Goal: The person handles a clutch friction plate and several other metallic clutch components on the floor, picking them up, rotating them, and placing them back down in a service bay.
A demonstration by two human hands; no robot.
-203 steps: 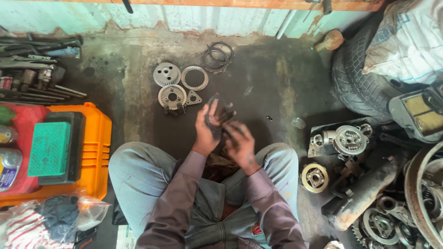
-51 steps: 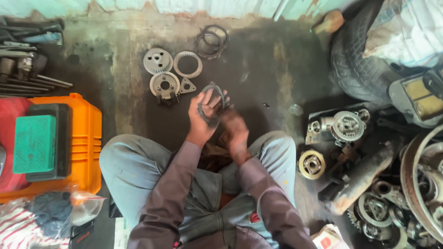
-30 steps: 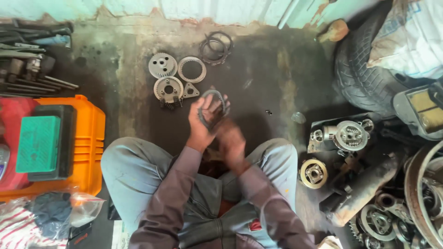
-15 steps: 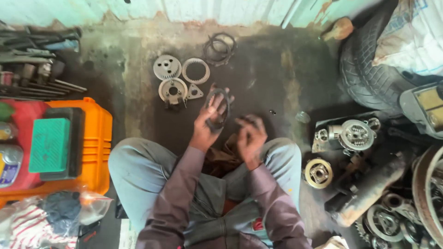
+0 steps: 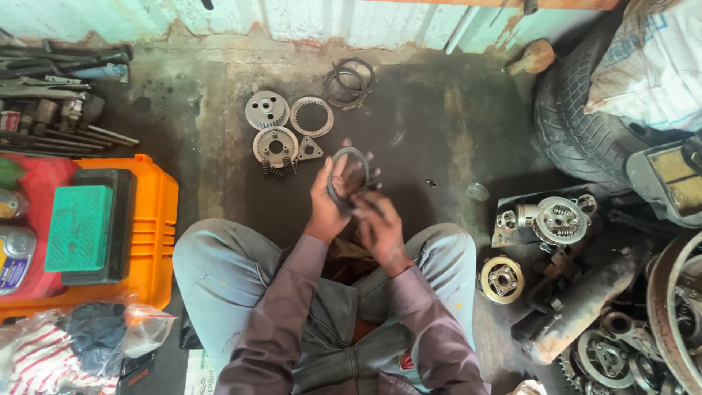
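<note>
I sit cross-legged on a dark, oily floor. My left hand (image 5: pixel 327 199) holds up a thin dark metal ring plate (image 5: pixel 349 167), and a small stack of similar rings seems to rest in its palm. My right hand (image 5: pixel 378 225) is just below and to the right, fingers curled against the lower edge of the rings. Ahead of my hands lie a toothed round hub (image 5: pixel 266 110), a toothed ring (image 5: pixel 311 116), a round pressure plate (image 5: pixel 275 145) with small springs, a small triangular plate (image 5: pixel 309 151) and a pile of thin rings (image 5: pixel 349 80).
An orange toolbox (image 5: pixel 139 234) with a green case (image 5: pixel 79 227) sits at my left, spanners and sockets (image 5: pixel 51 95) behind it. A tyre (image 5: pixel 585 124) stands at the right, with engine parts (image 5: pixel 556 219), a round hub (image 5: pixel 502 279) and sprockets (image 5: pixel 607 358) below it.
My right hand, which had swung out to the right half a second ago, has come back against the rings in my left hand. The left hand has stayed raised with the ring.
</note>
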